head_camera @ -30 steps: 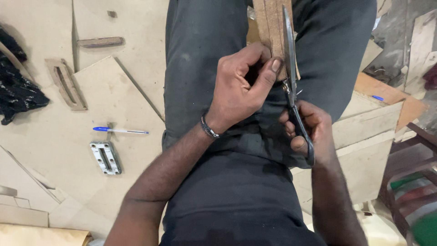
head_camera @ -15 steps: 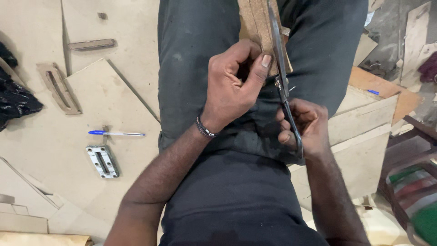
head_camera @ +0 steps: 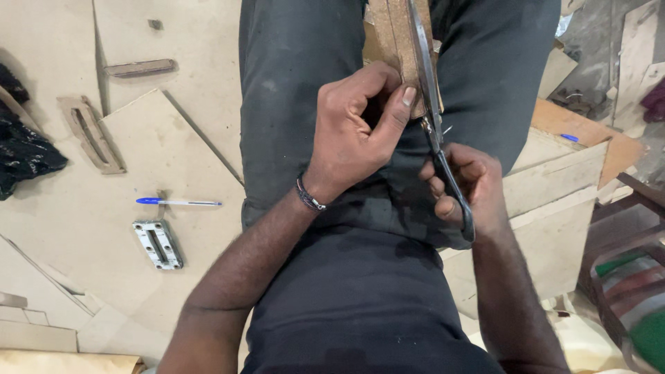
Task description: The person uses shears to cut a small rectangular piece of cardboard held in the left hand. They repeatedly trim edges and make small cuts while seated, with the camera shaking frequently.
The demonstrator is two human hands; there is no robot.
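Since the earlier frame the scissors (head_camera: pixel 435 118) have slid a little farther up along the brown board (head_camera: pixel 396 41), and the view has drifted slightly. The left hand (head_camera: pixel 357 131) pinches the board's near end — thumb pressed on top, fingers curled under — over the lap. The right hand (head_camera: pixel 465 185) grips the scissor handles, blades lying along the board's right edge. On the floor to the left lie a blue pen (head_camera: pixel 177 202) and a metal plate (head_camera: pixel 158 244).
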